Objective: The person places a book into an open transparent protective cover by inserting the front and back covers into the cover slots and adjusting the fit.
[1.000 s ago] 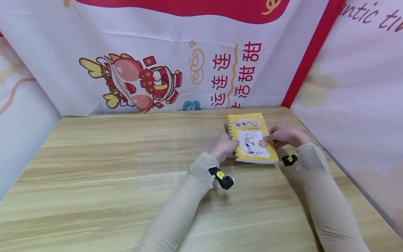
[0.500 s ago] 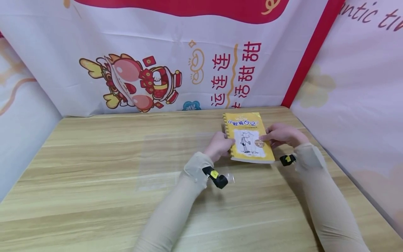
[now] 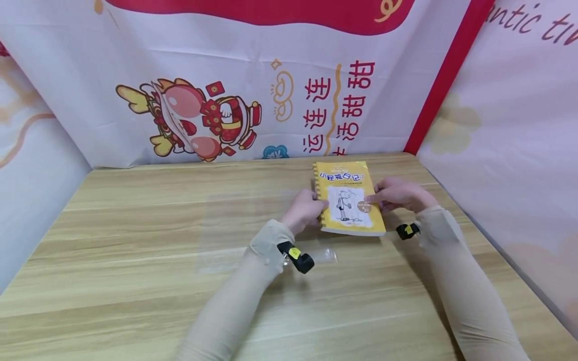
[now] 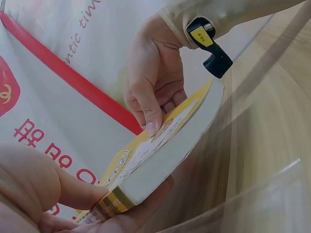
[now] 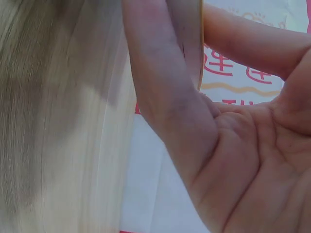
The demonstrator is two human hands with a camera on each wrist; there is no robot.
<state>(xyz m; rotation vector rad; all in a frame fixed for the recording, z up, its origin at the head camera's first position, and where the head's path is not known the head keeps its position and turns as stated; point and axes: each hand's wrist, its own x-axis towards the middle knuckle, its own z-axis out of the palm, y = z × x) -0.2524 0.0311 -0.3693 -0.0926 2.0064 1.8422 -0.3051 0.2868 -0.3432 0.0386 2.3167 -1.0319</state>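
Observation:
A yellow paperback book [image 3: 346, 200] with a cartoon figure on its cover is held up off the wooden table by both hands. The left hand [image 3: 304, 209] grips its spine side, thumb on the cover and fingers beneath. On the opposite edge, the right hand [image 3: 404, 194] pinches the book between thumb and fingers. The left wrist view shows the book [image 4: 165, 158] tilted, its white page edges facing the camera. In the right wrist view, the right hand [image 5: 228, 121] fills much of the picture, with only a sliver of the book [image 5: 189, 34] between thumb and fingers.
A clear plastic sheet or sleeve [image 3: 226, 235] lies flat on the table [image 3: 113, 281], partly under the left forearm. Printed white cloth [image 3: 289, 45] hangs behind the table. More cloth [image 3: 510, 150] closes off the right side.
Both hands have carried the book slightly to the left, the left forearm shifting with it. More of the clear plastic now shows beside the left wrist. Both grips stay the same.

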